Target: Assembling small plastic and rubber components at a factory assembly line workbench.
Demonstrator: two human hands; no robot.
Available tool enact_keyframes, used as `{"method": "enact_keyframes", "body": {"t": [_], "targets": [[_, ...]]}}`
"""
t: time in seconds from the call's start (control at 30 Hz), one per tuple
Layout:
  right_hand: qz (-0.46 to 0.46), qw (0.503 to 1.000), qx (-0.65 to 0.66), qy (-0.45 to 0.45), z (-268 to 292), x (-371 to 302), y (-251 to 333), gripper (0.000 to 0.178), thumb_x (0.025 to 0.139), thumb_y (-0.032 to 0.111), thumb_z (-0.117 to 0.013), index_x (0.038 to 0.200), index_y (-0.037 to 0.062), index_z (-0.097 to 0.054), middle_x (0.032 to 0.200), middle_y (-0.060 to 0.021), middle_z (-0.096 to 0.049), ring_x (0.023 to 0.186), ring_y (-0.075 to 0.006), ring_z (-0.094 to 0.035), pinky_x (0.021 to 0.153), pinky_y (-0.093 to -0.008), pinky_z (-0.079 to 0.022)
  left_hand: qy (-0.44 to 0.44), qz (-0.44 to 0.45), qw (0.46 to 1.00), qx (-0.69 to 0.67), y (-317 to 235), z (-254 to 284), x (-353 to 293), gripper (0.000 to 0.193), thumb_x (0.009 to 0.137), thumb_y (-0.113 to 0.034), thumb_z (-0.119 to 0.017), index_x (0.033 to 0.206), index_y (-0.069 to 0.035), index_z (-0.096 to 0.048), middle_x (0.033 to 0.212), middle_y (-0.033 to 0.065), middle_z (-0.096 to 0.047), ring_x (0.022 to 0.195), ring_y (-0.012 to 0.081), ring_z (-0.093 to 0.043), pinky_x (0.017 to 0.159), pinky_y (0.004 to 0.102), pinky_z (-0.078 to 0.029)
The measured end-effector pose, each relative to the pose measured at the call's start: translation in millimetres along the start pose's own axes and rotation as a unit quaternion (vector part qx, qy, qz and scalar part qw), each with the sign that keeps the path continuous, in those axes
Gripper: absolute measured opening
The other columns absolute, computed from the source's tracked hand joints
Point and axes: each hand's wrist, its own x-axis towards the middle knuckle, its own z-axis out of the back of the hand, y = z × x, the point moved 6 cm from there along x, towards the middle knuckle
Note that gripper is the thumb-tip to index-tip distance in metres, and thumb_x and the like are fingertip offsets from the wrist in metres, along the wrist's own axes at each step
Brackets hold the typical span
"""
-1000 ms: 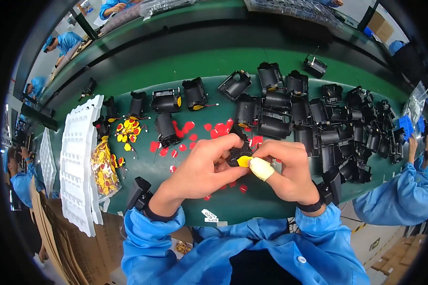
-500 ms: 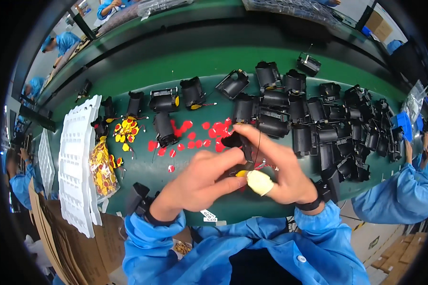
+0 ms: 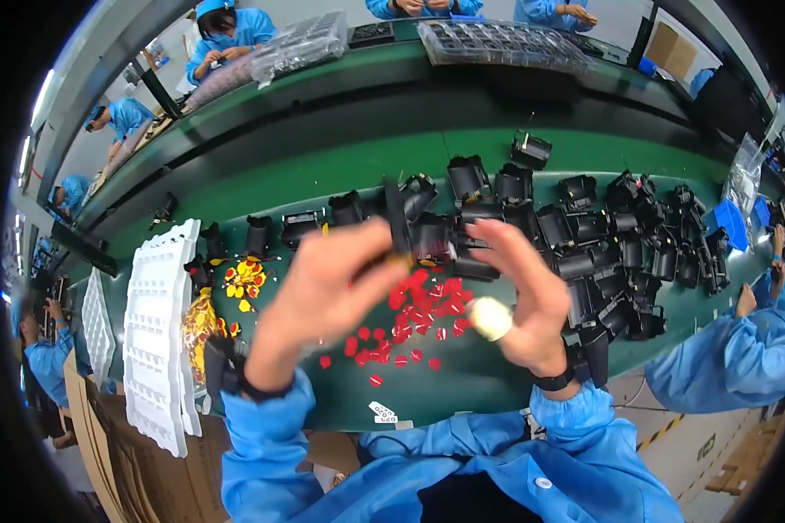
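Now parted, left hand [image 3: 323, 283] clamps a black case [image 3: 396, 216] between fingers, right hand [image 3: 532, 309] spreads its own; placing seemingly calls for steadiness.

Bright light, glare streaks [image 3: 42, 96] at upper left, blurred left grip [image 3: 327, 277], fisheye-bent edges, dark corners

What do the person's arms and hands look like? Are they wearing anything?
Yes! Shiny blue sleeves cover both arms, and each wrist has a black band with a dark, boxy piece. The right hand has a pale yellow cover on its thumb. The left hand shows no glove.
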Motion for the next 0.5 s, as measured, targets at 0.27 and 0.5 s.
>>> {"method": "enact_keyframes", "body": {"t": [0.27, 0.5], "targets": [[0.034, 0.991, -0.127, -0.012, -15, -14, 0, 0.034, 0.075, 0.001, -0.071, 0.108, -0.0051, -0.064, 0.105, -0.02, -0.069, 0.082, -0.0277, -0.071, 0.075, -0.0328, -0.055, 0.117, 0.111, 0.941, 0.298, 168, -32, 106, 0.017, 0.082, -0.016, -0.065, 0.096, -0.005, -0.067, 0.091, 0.0198, -0.068, 0.09, 0.0414, -0.064, 0.077, 0.0516, -0.051], [0.023, 0.988, -0.127, -0.081, 2, -11, 1, 0.023, 0.078, -0.005, -0.063, 0.101, -0.0071, -0.065, 0.097, -0.0194, -0.07, 0.086, -0.0279, -0.071, 0.079, -0.034, -0.056, 0.002, 0.012, 0.916, 0.402, 114, 14, 81, 0.014, 0.084, -0.011, -0.055, 0.094, -0.002, -0.06, 0.084, 0.0194, -0.066, 0.081, 0.0412, -0.064, 0.069, 0.0503, -0.05]]}}
